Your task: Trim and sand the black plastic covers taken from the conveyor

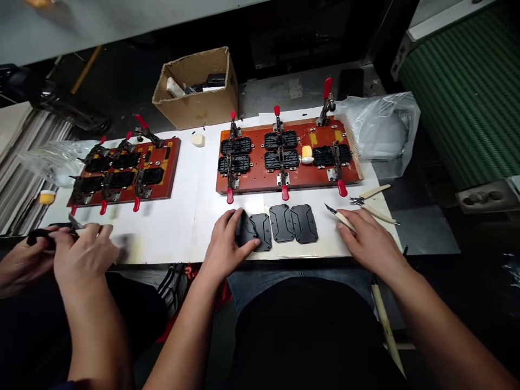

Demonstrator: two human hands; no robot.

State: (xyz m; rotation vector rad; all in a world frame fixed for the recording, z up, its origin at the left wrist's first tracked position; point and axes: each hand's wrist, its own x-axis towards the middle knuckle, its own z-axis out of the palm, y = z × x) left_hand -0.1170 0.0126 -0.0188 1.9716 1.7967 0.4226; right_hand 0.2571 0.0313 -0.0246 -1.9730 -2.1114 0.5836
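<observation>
My left hand (227, 238) rests on the white table (182, 206), its fingers curled over the leftmost of several black plastic parts (280, 223) lying in a row near the front edge. My right hand (365, 235) lies at the right of that row, closed round a small wooden-handled knife (339, 215) whose blade points left. Behind the row stands a red-brown clamp jig (284, 154) with red-tipped toggle clamps and black parts fixed in it.
A co-worker's hands (73, 252) at the left hold a black part and a tool, in front of a second clamp jig (125, 170). A cardboard box (197, 86), clear plastic bags (382, 127), spare knives (376, 203) and a green conveyor (467, 86) surround the table.
</observation>
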